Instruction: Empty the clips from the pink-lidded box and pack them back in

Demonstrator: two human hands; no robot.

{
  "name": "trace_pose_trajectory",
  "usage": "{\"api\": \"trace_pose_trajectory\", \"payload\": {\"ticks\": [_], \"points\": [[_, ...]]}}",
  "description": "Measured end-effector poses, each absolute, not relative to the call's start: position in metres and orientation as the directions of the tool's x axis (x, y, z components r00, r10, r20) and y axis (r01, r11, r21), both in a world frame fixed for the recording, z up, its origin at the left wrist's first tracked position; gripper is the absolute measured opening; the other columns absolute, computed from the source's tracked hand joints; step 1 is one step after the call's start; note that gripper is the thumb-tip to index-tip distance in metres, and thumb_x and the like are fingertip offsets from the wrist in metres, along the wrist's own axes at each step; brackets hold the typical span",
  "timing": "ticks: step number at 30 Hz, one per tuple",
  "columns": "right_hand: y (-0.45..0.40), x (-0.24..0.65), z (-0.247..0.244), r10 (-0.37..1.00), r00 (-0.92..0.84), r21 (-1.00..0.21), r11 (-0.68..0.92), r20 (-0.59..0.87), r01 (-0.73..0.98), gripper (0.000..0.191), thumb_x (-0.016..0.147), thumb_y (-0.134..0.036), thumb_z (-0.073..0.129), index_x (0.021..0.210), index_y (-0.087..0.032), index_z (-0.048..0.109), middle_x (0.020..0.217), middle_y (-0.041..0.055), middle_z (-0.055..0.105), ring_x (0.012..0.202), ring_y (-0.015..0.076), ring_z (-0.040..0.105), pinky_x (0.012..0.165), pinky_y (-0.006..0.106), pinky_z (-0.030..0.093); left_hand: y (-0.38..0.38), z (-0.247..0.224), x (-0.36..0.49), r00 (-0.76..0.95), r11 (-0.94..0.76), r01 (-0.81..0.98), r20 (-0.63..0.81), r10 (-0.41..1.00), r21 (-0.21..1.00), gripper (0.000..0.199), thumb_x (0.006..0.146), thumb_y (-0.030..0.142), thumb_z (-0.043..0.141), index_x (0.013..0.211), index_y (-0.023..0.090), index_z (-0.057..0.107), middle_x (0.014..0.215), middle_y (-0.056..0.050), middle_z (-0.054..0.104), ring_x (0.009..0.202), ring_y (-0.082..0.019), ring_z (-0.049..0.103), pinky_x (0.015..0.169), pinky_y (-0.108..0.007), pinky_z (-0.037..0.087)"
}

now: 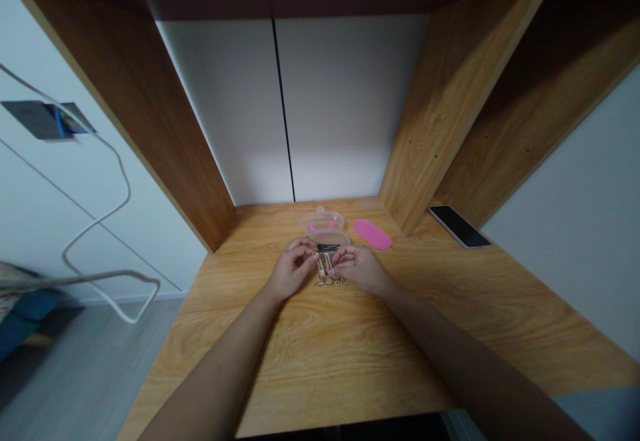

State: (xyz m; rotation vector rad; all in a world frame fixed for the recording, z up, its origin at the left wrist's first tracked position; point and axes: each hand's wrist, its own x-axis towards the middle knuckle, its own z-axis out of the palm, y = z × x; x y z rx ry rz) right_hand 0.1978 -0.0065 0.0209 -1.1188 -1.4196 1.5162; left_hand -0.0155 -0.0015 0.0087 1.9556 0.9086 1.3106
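Observation:
A clear plastic case lies open on the wooden desk, its lid tipped back behind it. Dark slender pieces are inside the case. My left hand is at the case's near left side, thumb and fingers pinched together; what they grip is too small to name. From the right, my right hand reaches in with its fingers also pinched, their contents unclear. Slim gold-coloured pieces show between the two hands. Several small gold-coloured pieces form a row on the desk just below them.
A pink oval piece lies right of the case. Farther right, a phone rests by the wooden upright. Shelf panels and a white back wall enclose the desk. A white cable hangs at the left.

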Motion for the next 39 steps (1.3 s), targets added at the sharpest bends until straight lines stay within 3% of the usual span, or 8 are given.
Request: {"api": "trace_pose_trajectory", "payload": {"ticks": [7,11,15,24,32,39], "points": [[-0.008,0.199,0.028,0.948,-0.317,-0.998,-0.004,-0.023,0.058,0.045,0.054,-0.036,0.091,0.087,-0.016,0.07,0.08,0.0056,0.076,0.073,0.0188,0.072,0.07,0.032,0.059,-0.001,0.01,-0.015,0.265,-0.583,0.206,0.529,0.806,0.786,0.019,0.091,0.035,0.067,0.084,0.019,0.076,0.104,-0.011,0.065,0.107,-0.023,0.062,0.101,-0.042,0.047],[-0.009,0.195,0.02,0.944,-0.327,-0.988,0.003,-0.048,0.153,0.034,0.06,-0.034,0.087,0.085,-0.016,0.074,0.075,0.0058,0.076,0.069,0.0192,0.072,0.065,0.03,0.058,0.0,0.007,-0.015,0.264,-0.584,0.206,0.53,0.806,0.785,0.019,0.091,0.035,0.067,0.085,0.02,0.077,0.104,-0.011,0.066,0.105,-0.023,0.063,0.098,-0.041,0.048],[-0.01,0.191,0.009,0.957,-0.286,-0.961,0.111,0.035,0.253,0.022,0.067,-0.03,0.082,0.085,-0.019,0.075,0.075,0.0046,0.076,0.068,0.0186,0.072,0.063,0.028,0.057,0.0,0.006,-0.015,0.257,-0.579,0.21,0.527,0.81,0.787,0.019,0.091,0.035,0.067,0.086,0.019,0.077,0.104,-0.011,0.066,0.105,-0.023,0.063,0.097,-0.04,0.048],[-0.012,0.186,0.001,0.962,-0.241,-0.927,0.204,0.129,0.316,0.015,0.071,-0.026,0.075,0.083,-0.018,0.073,0.073,0.0036,0.074,0.063,0.0161,0.069,0.058,0.025,0.055,-0.003,0.01,-0.014,0.294,-0.592,0.221,0.525,0.798,0.775,0.02,0.092,0.035,0.065,0.086,0.02,0.076,0.105,-0.011,0.066,0.105,-0.023,0.063,0.097,-0.04,0.049],[-0.016,0.182,0.016,0.972,-0.186,-0.947,0.19,0.144,0.259,0.017,0.065,-0.021,0.073,0.08,-0.018,0.066,0.067,0.0004,0.068,0.056,0.0126,0.061,0.053,0.022,0.05,-0.004,0.012,-0.015,0.331,-0.608,0.252,0.524,0.785,0.753,0.021,0.094,0.035,0.062,0.085,0.02,0.072,0.106,-0.011,0.066,0.107,-0.023,0.061,0.099,-0.04,0.047],[-0.019,0.178,0.02,0.981,-0.162,-0.977,0.137,0.109,0.166,0.019,0.068,-0.03,0.075,0.082,-0.017,0.069,0.076,0.0062,0.075,0.062,0.017,0.069,0.057,0.026,0.054,-0.004,0.011,-0.014,0.341,-0.612,0.244,0.524,0.781,0.753,0.016,0.093,0.033,0.064,0.086,0.02,0.071,0.107,-0.01,0.066,0.107,-0.022,0.062,0.099,-0.04,0.047]]}}
